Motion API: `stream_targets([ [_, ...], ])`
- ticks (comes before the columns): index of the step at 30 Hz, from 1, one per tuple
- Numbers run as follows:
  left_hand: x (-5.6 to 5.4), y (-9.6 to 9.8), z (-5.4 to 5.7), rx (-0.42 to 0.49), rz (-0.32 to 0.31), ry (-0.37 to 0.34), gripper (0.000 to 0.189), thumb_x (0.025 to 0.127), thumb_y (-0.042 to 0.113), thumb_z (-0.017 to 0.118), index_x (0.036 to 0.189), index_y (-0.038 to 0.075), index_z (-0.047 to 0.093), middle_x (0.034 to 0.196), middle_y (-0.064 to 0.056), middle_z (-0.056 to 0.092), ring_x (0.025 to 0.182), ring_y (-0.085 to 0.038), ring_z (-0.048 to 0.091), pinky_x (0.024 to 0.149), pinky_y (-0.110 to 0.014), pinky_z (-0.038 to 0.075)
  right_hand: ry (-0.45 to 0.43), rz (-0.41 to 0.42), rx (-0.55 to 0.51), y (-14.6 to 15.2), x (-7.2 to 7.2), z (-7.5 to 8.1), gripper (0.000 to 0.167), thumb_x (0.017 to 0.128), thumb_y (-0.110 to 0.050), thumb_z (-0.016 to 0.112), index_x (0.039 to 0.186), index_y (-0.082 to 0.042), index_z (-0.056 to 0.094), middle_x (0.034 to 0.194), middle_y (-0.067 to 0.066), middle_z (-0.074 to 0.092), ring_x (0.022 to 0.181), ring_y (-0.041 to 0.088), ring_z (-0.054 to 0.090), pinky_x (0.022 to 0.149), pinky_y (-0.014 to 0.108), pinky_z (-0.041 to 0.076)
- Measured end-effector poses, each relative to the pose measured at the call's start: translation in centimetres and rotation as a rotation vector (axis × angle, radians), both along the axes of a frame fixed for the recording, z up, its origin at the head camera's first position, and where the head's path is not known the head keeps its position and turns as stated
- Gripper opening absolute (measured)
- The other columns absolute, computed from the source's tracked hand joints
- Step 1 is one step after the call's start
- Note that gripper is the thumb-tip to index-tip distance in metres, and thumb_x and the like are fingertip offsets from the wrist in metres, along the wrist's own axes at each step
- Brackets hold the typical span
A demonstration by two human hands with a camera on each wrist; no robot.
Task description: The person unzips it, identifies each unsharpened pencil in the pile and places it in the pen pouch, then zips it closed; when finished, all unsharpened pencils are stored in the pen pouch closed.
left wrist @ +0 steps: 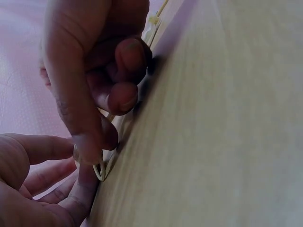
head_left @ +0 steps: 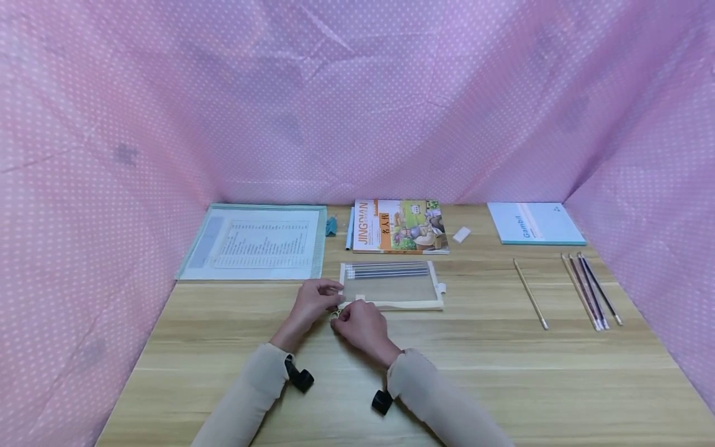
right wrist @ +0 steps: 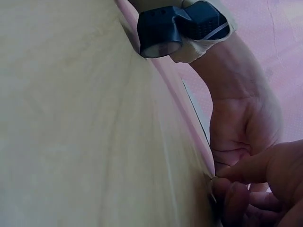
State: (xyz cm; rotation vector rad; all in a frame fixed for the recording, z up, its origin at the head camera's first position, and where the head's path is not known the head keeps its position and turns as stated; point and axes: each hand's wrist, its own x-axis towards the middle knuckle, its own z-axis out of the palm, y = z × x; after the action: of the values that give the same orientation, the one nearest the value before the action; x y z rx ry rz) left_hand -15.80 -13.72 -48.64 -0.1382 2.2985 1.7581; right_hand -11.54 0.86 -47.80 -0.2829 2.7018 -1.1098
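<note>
A flat see-through mesh pencil case point(head_left: 391, 305) with a cream border lies in front of me, several dark pencils point(head_left: 388, 270) inside along its far side. At its near left corner, my left hand point(head_left: 314, 303) pinches the edge between thumb and fingers. My right hand point(head_left: 362, 326) holds a small pale ring point(head_left: 335, 316) at the zipper's left end. Close up in the left wrist view, the ring point(left wrist: 100, 171) shows at the right hand's point(left wrist: 94, 71) fingertips, against the left hand's point(left wrist: 33, 184) fingers. The right wrist view shows both hands meeting low over the tabletop.
Beyond the case lie a picture-cover book point(head_left: 402, 226), a white eraser point(head_left: 462, 234) and a small teal item point(head_left: 331, 226). A printed sheet in a green-edged folder point(head_left: 262, 242) is at left. At right are a light blue notebook point(head_left: 536, 223), one pencil point(head_left: 530, 293) and several more pencils point(head_left: 592, 292).
</note>
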Motion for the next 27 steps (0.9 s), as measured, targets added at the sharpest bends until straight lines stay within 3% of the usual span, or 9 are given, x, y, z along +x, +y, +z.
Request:
stream_targets([
  [4, 0.0, 0.0, 0.0, 0.001, 0.004, -0.010, 0.023, 0.083, -0.003, 0.072, 0.106, -0.006, 0.072, 0.084, -0.014, 0.075, 0.063, -0.008, 0.064, 0.063, -0.024, 0.057, 0.033, -0.034, 0.009, 0.0, 0.2, 0.0, 0.015, 0.081, -0.018, 0.070, 0.066, -0.016, 0.073, 0.059, -0.007, 0.065, 0.054, 0.006, 0.052, 0.049, 0.023, 0.040],
  [12, 0.0, 0.0, 0.0, 0.033, 0.008, -0.011, 0.023, 0.083, -0.004, 0.071, 0.106, -0.007, 0.071, 0.087, -0.017, 0.075, 0.066, -0.009, 0.066, 0.063, -0.025, 0.059, -0.015, -0.103, -0.079, 0.9, 0.2, -0.2, 0.006, 0.083, -0.016, 0.067, 0.081, -0.014, 0.072, 0.072, -0.003, 0.067, 0.063, 0.009, 0.057, 0.059, 0.023, 0.047],
  [19, -0.1, 0.0, 0.1, 0.039, 0.009, -0.016, 0.026, 0.081, -0.002, 0.074, 0.106, -0.006, 0.071, 0.087, -0.015, 0.075, 0.066, -0.008, 0.065, 0.065, -0.025, 0.058, 0.086, -0.002, -0.080, 1.3, 0.4, -0.4, 0.012, 0.091, -0.018, 0.065, 0.091, -0.011, 0.075, 0.073, -0.004, 0.068, 0.063, 0.004, 0.056, 0.059, 0.019, 0.046],
  [27, 0.0, -0.1, 0.1, 0.058, 0.001, -0.010, 0.031, 0.078, -0.004, 0.077, 0.109, -0.007, 0.071, 0.089, -0.017, 0.075, 0.067, -0.008, 0.065, 0.066, -0.024, 0.058, 0.064, 0.064, -0.046, 2.5, 0.0, -0.3, 0.016, 0.097, -0.025, 0.064, 0.098, -0.014, 0.076, 0.073, -0.007, 0.067, 0.065, 0.005, 0.054, 0.062, 0.020, 0.044],
])
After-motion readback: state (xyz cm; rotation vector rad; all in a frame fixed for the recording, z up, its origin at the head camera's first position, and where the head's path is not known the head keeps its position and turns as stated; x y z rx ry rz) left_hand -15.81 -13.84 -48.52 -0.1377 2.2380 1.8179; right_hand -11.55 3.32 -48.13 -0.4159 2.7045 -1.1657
